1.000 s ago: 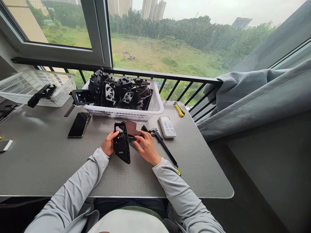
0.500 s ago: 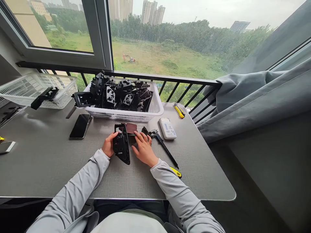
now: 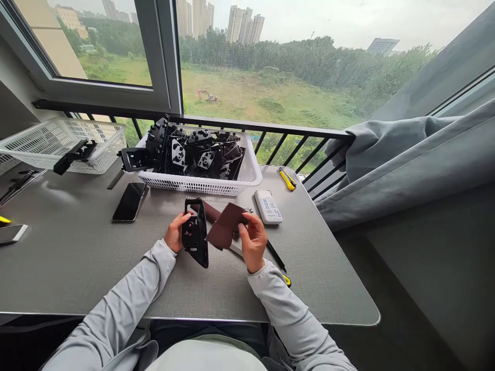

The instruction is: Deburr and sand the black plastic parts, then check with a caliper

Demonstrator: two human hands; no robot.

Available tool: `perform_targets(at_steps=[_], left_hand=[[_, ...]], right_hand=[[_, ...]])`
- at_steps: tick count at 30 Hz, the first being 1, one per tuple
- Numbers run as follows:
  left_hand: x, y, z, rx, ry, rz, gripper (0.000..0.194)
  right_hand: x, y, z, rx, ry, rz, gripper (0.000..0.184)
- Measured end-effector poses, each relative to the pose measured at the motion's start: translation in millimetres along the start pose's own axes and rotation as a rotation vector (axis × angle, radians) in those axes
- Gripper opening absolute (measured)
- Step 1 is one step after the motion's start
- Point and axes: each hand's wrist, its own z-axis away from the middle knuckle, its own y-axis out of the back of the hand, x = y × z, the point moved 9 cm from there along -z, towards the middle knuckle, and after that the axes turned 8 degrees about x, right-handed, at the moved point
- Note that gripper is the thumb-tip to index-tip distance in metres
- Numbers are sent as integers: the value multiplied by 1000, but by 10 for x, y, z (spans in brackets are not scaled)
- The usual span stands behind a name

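My left hand (image 3: 177, 232) is closed on the left edge of a black plastic housing part (image 3: 195, 237), which it keeps upright above the table. In my right hand (image 3: 253, 242) a piece of brown sandpaper (image 3: 228, 225) is pinched between thumb and fingers, just right of the part. A second brown sheet (image 3: 210, 210) lies behind, partly covered. Below and behind the right hand is a black caliper (image 3: 276, 256), mostly hidden. The yellow handle of a tool (image 3: 286, 280) shows beside my right wrist.
A white basket (image 3: 193, 184) full of black plastic parts stands at the back. Another white basket (image 3: 112, 154) is at the left, a black part on its rim. A phone (image 3: 130, 202), a white box (image 3: 268, 207) and a yellow utility knife (image 3: 287, 179) lie on the table.
My right hand has lifted the sandpaper piece off the table and drawn it to the right. My left hand still holds the black part in nearly the same place.
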Motion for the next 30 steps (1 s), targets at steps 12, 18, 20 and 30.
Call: perform_targets(at_steps=[12,18,20,30], left_hand=[[-107,-189,99,-169,-83,-85,81],[-121,-182,105,-136,-53,-140,70],[-103,-175,102,-119,-55,-114,70],[-49,-131,74,-84,-108,-89,70]], right_hand=[[327,-383,269,-172,-243,-32,23],[198,-344,229,-166,-110,46,15],[202,-349,229,-185,-122,51,15],[309,-469,274,-359,-272,-33,15]])
